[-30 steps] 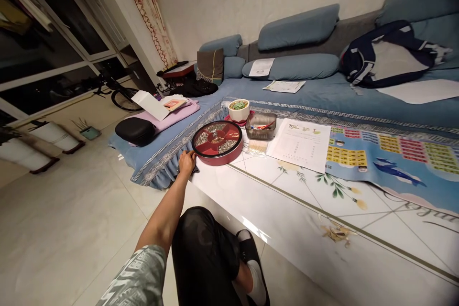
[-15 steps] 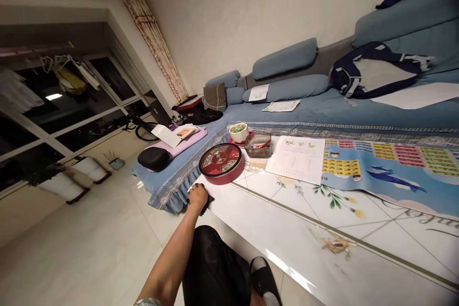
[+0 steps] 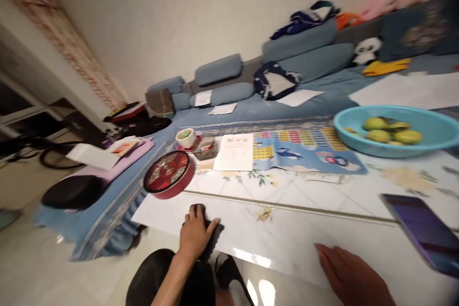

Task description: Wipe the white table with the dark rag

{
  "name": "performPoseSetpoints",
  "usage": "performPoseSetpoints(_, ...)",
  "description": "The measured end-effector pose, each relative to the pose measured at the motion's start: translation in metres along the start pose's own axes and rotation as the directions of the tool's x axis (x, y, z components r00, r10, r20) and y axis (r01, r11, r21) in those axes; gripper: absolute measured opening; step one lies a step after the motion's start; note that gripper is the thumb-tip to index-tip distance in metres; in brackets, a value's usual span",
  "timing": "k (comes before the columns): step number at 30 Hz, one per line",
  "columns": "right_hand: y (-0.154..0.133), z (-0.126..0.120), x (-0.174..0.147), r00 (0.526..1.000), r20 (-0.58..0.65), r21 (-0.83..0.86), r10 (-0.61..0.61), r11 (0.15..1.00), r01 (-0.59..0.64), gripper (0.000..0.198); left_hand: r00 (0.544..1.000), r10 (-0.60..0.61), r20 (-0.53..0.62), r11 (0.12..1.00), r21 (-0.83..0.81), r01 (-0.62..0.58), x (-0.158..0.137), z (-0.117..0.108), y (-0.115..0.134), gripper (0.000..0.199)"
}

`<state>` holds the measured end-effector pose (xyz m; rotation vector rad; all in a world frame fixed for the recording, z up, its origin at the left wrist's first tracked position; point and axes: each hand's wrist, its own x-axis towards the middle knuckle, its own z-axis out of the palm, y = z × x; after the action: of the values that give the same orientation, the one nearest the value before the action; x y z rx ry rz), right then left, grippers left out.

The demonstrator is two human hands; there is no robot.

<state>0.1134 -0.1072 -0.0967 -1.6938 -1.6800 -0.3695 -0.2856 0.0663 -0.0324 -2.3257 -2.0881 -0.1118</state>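
Observation:
My left hand is at the near edge of the white table, its fingers curled over a dark black object whose kind I cannot make out. Slightly blurred, my right hand is low over the table on the right, fingers stretched out and close together, with nothing visible in it. A small heap of yellowish peels or scraps lies between the two hands. Beyond my left hand stands a round red snack box with a clear lid. A phone rests right of my right hand.
A blue basin of greenish-yellow fruit stands at the back right. Along the far side are a printed sheet, a colourful chart, a brown basket and a white cup. The blue sofa runs behind.
My view has swung right, bringing the basin, phone and my right hand into sight. My left hand has moved from the table's corner rightward along the near edge with the black object.

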Motion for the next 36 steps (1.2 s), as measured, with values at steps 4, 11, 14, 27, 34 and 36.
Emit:
performPoseSetpoints(4, -0.005, 0.001, -0.004, 0.999, 0.0, -0.095, -0.051, 0.994, 0.051, 0.03, 0.956, 0.285, 0.066, 0.957, -0.068, -0.281, 0.005, 0.004, -0.051, 0.067)
performPoseSetpoints(11, -0.014, 0.0, -0.001, 0.999, 0.047, -0.104, -0.005, 0.995, 0.01, 0.025, 0.994, -0.071, -0.087, 0.99, 0.113, 0.081, 0.082, -0.003, -0.019, 0.04)
performPoseSetpoints(14, -0.016, -0.001, 0.0, 0.997, 0.073, -0.109, 0.022, 0.994, -0.014, 0.026, 0.988, 0.049, -0.145, 0.999, 0.001, -0.05, 0.078, 0.007, 0.053, 0.034)
performPoseSetpoints(27, -0.018, 0.002, 0.001, 1.0, -0.011, -0.019, 0.021, 1.0, -0.022, 0.022, 0.961, 0.271, -0.053, 0.942, -0.193, -0.276, 0.128, -0.003, 0.138, 0.038)
performPoseSetpoints(34, -0.021, 0.0, 0.003, 0.997, 0.01, 0.002, 0.075, 0.997, -0.075, 0.023, 0.814, 0.58, 0.018, 0.767, -0.346, -0.539, 0.095, -0.001, 0.123, 0.037)
performPoseSetpoints(36, -0.021, 0.001, 0.003, 0.995, 0.013, -0.017, 0.096, 0.995, -0.096, 0.023, 0.941, 0.338, 0.026, 0.918, -0.228, -0.324, 0.084, 0.0, 0.109, 0.042)
